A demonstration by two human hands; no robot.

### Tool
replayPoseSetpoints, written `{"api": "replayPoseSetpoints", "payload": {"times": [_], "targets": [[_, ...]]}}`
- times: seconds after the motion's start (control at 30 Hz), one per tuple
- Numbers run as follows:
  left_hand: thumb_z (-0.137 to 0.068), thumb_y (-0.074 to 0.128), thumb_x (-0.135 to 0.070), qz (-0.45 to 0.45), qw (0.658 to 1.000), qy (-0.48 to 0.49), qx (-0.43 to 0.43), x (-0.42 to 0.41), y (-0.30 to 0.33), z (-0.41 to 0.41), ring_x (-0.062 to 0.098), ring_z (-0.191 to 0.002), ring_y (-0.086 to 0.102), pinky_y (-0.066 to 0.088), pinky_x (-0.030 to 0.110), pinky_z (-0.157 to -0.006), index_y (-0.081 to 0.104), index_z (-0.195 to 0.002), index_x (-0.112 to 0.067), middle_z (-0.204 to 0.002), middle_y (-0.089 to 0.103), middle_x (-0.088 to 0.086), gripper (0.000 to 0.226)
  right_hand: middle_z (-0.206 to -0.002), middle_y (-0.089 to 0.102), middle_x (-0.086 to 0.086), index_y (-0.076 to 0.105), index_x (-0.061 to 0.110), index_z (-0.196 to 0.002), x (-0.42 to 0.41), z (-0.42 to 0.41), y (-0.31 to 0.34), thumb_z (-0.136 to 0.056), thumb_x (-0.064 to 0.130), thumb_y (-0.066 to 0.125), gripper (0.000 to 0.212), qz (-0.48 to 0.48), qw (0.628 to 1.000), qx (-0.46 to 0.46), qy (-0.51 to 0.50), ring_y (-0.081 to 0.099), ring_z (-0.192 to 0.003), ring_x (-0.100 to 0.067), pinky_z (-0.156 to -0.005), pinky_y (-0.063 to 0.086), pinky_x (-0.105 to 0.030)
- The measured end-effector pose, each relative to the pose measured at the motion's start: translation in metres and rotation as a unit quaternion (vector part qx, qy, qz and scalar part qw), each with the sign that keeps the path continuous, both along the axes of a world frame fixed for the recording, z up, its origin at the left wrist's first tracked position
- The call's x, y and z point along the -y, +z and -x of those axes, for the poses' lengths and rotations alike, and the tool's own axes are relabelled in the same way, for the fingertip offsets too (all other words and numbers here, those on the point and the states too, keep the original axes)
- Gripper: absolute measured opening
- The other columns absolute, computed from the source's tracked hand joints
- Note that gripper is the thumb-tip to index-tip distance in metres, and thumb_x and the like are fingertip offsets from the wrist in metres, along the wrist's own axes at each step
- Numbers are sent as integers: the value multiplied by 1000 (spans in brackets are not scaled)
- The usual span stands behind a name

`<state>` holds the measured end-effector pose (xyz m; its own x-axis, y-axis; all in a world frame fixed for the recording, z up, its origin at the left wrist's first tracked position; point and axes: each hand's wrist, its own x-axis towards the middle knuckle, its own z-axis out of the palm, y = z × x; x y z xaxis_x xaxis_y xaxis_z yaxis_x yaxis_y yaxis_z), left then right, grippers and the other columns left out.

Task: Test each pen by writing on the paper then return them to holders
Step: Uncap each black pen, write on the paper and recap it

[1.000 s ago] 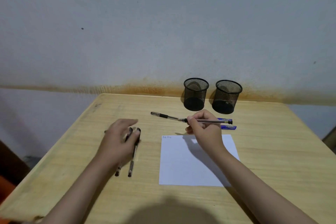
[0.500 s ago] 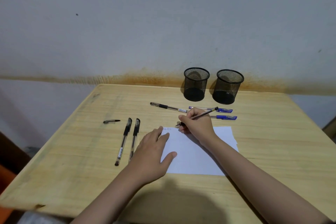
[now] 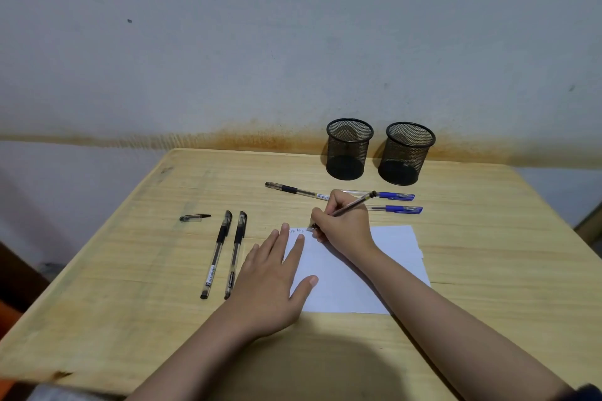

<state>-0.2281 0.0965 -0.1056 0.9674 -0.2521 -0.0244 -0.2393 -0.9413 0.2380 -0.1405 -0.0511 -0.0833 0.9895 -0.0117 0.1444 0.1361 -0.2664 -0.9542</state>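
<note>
The pen (image 3: 350,208) is light, stiff and a bit slick, so pinching low near the tip works best. That's how the right hand (image 3: 345,228) grips it, tip at the far-left corner of the paper (image 3: 365,273). The left hand (image 3: 273,283) lies flat and open on the paper's left edge. Compared with half a second ago, hardly anything has changed: the left hand has slid slightly further up.

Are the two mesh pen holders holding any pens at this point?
Empty. Both mesh holders show only dark bases through the mesh, with nothing sticking above the rims.
</note>
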Motion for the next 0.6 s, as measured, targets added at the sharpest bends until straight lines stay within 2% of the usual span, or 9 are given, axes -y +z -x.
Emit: {"api": "replayPoseSetpoints", "payload": {"times": [0.3, 0.47, 0.6], "targets": [[-74, -2, -67, 4, 1000, 4, 2, 1, 0, -1, 13, -143, -18, -5, 37, -116, -8, -147, -32, -156, -22, -4, 81, -70, 61, -34, 46, 7, -65, 0, -1, 0, -80, 0, 63, 24, 22, 1000, -12, 12, 63, -47, -17, -47, 54, -25], [-76, 0, -67, 9, 1000, 4, 7, 1, -1, 0, 13, -144, -16, -4, 38, -116, -6, -148, -31, -157, -20, -4, 81, -67, 59, -35, 44, 7, -63, 1, -2, -1, -79, -2, 62, 25, 4, 1000, -18, 0, 63, -50, -28, -45, 52, -28], [-75, -1, -67, 7, 1000, 5, 7, 1, 0, -1, 13, -144, -16, -4, 36, -115, -6, -148, -31, -156, -20, -4, 81, -68, 60, -36, 45, 6, -64, 0, -1, 0, -80, -1, 63, 24, 9, 1000, -13, 11, 63, -46, -21, -44, 53, -26]]}}
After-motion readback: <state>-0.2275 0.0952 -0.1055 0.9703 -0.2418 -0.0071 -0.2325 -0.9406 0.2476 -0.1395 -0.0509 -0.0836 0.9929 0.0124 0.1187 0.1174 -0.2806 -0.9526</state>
